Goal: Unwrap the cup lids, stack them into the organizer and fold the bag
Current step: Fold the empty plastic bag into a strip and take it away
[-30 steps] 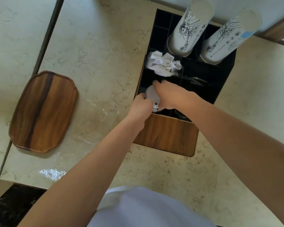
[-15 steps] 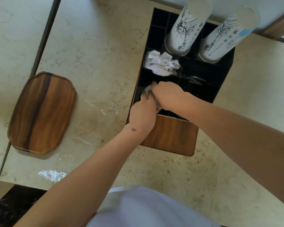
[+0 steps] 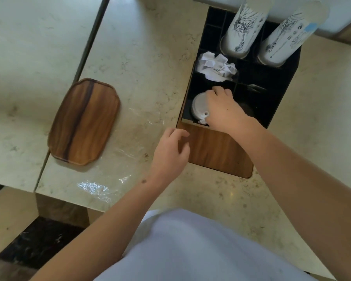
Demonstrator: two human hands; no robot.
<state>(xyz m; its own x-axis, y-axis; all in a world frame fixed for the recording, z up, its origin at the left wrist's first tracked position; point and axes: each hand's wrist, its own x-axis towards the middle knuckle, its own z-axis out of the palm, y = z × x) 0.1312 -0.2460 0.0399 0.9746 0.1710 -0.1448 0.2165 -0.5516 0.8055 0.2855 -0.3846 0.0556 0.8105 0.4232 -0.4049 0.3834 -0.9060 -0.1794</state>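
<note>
Lid stack (image 3: pixel 199 107) sits in organizer (image 3: pixel 215 151) near-left compartment, frame centre. Right hand (image 3: pixel 223 110) rests on lids, fingers curled over. Left hand (image 3: pixel 170 153) loosely curled, empty. Press level, seat fully.

- Pale marble counter (image 3: pixel 150 47), seam at left.
- Wooden tray (image 3: pixel 83 122) lies on it, left.
- Clear plastic bag (image 3: pixel 114 159) lies flat beside the tray.
- Black organizer (image 3: pixel 278 94) stands at right.

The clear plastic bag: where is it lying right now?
In the head view the clear plastic bag lies flat on the counter, left of the organizer and beside the wooden tray, just left of the left hand.
</note>
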